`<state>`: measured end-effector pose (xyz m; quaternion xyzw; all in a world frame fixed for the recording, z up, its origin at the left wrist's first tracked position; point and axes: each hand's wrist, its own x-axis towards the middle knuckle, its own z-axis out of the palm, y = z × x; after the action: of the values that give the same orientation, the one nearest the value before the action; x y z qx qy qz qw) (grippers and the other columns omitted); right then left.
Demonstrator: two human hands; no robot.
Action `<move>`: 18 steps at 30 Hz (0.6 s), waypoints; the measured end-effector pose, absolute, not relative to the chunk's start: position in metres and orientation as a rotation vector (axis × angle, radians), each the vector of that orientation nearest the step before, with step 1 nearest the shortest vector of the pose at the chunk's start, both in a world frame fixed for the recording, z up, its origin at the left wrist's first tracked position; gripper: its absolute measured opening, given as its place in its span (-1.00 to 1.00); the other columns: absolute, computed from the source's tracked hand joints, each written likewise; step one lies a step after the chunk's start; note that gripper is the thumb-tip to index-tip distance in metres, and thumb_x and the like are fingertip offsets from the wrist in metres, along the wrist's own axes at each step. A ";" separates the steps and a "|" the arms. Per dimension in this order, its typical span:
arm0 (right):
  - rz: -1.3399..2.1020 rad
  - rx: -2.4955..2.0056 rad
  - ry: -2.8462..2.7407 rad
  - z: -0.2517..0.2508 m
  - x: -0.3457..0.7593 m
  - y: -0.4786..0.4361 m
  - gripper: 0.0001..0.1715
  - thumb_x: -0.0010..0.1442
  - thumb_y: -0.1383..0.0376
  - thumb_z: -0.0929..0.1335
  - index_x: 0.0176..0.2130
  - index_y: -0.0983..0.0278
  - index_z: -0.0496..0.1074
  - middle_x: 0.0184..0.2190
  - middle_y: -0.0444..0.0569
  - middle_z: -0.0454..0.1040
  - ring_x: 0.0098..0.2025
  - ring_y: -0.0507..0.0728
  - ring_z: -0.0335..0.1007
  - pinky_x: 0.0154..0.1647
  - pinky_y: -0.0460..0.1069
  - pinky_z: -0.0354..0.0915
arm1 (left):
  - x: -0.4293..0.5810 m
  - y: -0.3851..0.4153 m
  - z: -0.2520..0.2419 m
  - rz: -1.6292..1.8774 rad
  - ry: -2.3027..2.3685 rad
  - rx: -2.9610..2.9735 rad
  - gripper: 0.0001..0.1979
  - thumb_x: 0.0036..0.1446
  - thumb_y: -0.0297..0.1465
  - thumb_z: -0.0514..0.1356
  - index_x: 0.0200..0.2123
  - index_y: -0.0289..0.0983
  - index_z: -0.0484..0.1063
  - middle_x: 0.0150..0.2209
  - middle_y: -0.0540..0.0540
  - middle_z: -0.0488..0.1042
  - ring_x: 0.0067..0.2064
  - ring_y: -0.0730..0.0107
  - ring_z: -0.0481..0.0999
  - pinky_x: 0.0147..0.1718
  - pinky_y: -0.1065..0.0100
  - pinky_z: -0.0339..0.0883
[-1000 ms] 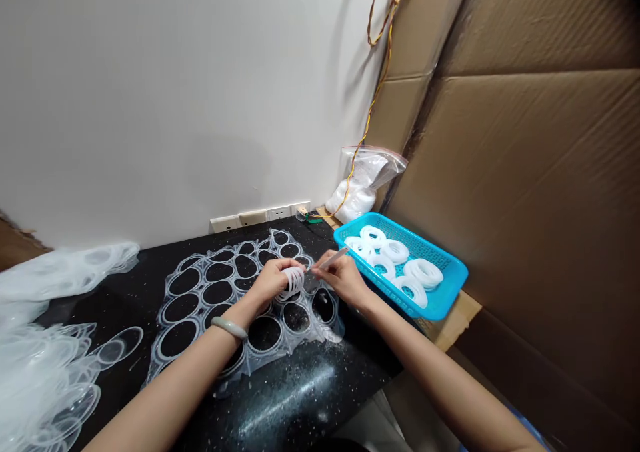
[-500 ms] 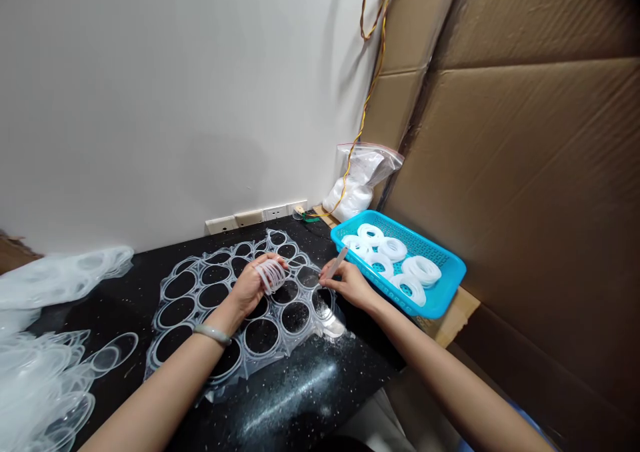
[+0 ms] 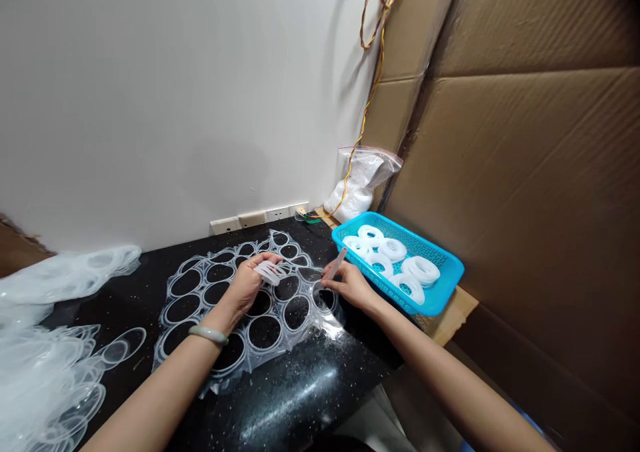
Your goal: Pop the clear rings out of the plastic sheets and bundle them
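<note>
Several thin translucent white rings (image 3: 271,272) are gathered in my left hand (image 3: 249,281), whose fingers curl around them. My right hand (image 3: 349,283) pinches a flat, translucent strip-like stick (image 3: 337,263) that points up and away. Beneath both hands lies a clear, flexible sheet (image 3: 270,356) with rows of large round holes, spread on the black speckled tabletop. The right hand is over the sheet's right edge, close to the blue basket. I cannot tell whether the stick's lower end touches the sheet.
A blue plastic basket (image 3: 453,291) holds several bundles of white rings on the right. Behind it stands a zip bag (image 3: 357,185) of white material. Clear ring sheets (image 3: 45,385) pile up at left. A twisted yellow-brown wire (image 3: 367,109) hangs down to the sockets (image 3: 253,220).
The rings in my left hand have shifted from an upright, spread stack to a flatter, tilted bunch. My right hand keeps its pinch on the stick, almost in place.
</note>
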<state>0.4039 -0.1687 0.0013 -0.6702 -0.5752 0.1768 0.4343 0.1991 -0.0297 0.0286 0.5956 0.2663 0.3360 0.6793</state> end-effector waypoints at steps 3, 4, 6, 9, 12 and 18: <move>0.424 -1.682 -1.411 0.000 0.404 -0.170 -0.97 0.01 0.38 0.45 -0.45 0.32 0.52 -0.24 0.01 0.49 -0.17 0.15 0.43 -0.12 0.00 0.29 | 0.188 -0.026 0.043 0.828 0.609 1.308 -0.72 -0.11 -0.25 0.38 -0.35 -0.31 0.53 -0.48 0.03 0.44 -0.56 0.59 0.30 -0.57 0.53 0.15; 0.419 -1.682 -1.404 0.000 0.404 -0.171 -0.97 0.01 0.38 0.45 -0.45 0.32 0.52 -0.23 0.02 0.49 -0.17 0.15 0.43 -0.13 0.00 0.29 | 0.184 -0.026 0.048 0.842 0.605 1.323 -0.72 -0.10 -0.25 0.37 -0.34 -0.31 0.52 -0.48 0.03 0.44 -0.55 0.58 0.31 -0.57 0.53 0.16; 0.423 -1.662 -1.402 0.002 0.403 -0.170 -0.98 0.02 0.38 0.44 -0.45 0.32 0.53 -0.26 0.02 0.51 -0.19 0.15 0.44 -0.15 0.00 0.30 | 0.175 -0.024 0.055 0.864 0.588 1.457 -0.75 -0.09 -0.29 0.36 -0.34 -0.31 0.50 -0.46 0.01 0.45 -0.53 0.55 0.35 -0.55 0.50 0.20; 0.426 -1.614 -1.414 0.010 0.403 -0.161 -0.94 0.05 0.35 0.44 -0.43 0.31 0.55 -0.33 0.01 0.55 -0.25 0.14 0.47 -0.20 -0.02 0.31 | 0.167 -0.023 0.057 0.937 0.557 1.970 -0.91 -0.07 -0.44 0.29 -0.40 -0.29 0.48 -0.49 0.01 0.46 -0.49 0.48 0.39 -0.48 0.45 0.28; 0.421 -1.605 -1.402 0.017 0.404 -0.140 -0.92 0.05 0.35 0.44 -0.41 0.33 0.58 -0.39 0.01 0.57 -0.32 0.13 0.48 -0.29 -0.04 0.31 | 0.167 -0.024 0.049 1.078 0.429 2.454 -0.81 0.01 -0.53 0.17 -0.27 -0.27 0.50 -0.39 -0.04 0.53 -0.38 0.39 0.48 -0.33 0.38 0.35; 0.620 -1.618 -1.359 0.008 0.404 -0.100 -0.89 0.01 0.37 0.45 -0.39 0.40 0.58 -0.55 -0.03 0.53 -0.58 0.04 0.39 -0.54 -0.11 0.26 | 0.191 -0.034 0.033 0.940 0.333 2.647 -0.76 0.28 -0.41 0.04 -0.13 -0.25 0.50 -0.23 -0.13 0.54 -0.22 0.31 0.52 -0.22 0.32 0.39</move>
<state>0.4043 -0.1001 0.0080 -0.6553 -0.5501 0.2510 0.4527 0.1908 -0.0340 0.0326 0.9244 0.1161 0.3283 0.1558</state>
